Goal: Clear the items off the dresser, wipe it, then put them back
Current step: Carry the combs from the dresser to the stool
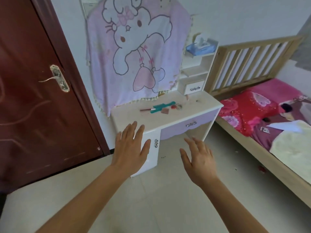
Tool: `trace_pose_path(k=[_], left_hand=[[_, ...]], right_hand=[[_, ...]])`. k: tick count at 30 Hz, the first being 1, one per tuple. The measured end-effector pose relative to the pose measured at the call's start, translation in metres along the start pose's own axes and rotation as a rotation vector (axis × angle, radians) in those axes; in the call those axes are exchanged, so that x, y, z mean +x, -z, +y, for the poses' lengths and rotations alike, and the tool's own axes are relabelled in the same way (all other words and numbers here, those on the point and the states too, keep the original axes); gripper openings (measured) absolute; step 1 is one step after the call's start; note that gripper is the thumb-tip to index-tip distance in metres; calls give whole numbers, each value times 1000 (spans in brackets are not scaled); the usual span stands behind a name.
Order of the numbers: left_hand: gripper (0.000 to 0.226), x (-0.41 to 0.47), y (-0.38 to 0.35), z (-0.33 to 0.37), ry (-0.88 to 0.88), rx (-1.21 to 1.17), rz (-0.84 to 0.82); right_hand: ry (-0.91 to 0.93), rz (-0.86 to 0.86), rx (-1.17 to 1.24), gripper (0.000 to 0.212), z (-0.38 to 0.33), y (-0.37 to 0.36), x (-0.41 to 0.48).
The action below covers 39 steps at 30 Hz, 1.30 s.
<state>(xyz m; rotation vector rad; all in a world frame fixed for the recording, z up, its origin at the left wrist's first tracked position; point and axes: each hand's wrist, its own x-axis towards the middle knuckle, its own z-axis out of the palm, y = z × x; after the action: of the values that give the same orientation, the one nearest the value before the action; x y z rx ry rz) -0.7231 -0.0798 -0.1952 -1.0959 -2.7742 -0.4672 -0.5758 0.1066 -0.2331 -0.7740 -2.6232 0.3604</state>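
Both hands are empty with fingers spread flat, left hand [130, 148] over the near corner of the dresser [127, 118], right hand [200, 162] at its 3 o'clock. The comb [162, 106] and small bits sit at 12 o'clock, untouched, so I'd guess clearing is just starting.

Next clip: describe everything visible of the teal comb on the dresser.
The teal comb looks like plastic: a toothed head at its left end, a plain handle running up to the right. It lies flat near the middle of the white dresser top. A slim red stick ends at its head; a small brown square sits close beside it. Neither the left hand nor the right hand touches it.
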Motion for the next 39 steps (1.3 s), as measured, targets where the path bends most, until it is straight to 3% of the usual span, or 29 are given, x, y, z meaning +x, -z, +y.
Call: trace_pose_path(k=[7,14,22,27,34,39], left_hand=[[59,93,-55,10,26,10,-52],[69,245,-114,35,38,-32,-117],[59,376,-166,39,19,-39,-162],[67,428,-207,6,229,-48,-212],[55,448,-269,-24,566,-35,-209],[60,460,-326,-18,716,-36,-275]], right_hand=[[11,-37,48,46,45,-41,87],[-11,-90,-34,50,96,-50,230],[-55,-138,-57,51,150,-70,372],[33,-313,-60,50,166,-140,452],[370,-637,-39,49,172,-268,549],[562,-795,-80,49,182,-344,583]])
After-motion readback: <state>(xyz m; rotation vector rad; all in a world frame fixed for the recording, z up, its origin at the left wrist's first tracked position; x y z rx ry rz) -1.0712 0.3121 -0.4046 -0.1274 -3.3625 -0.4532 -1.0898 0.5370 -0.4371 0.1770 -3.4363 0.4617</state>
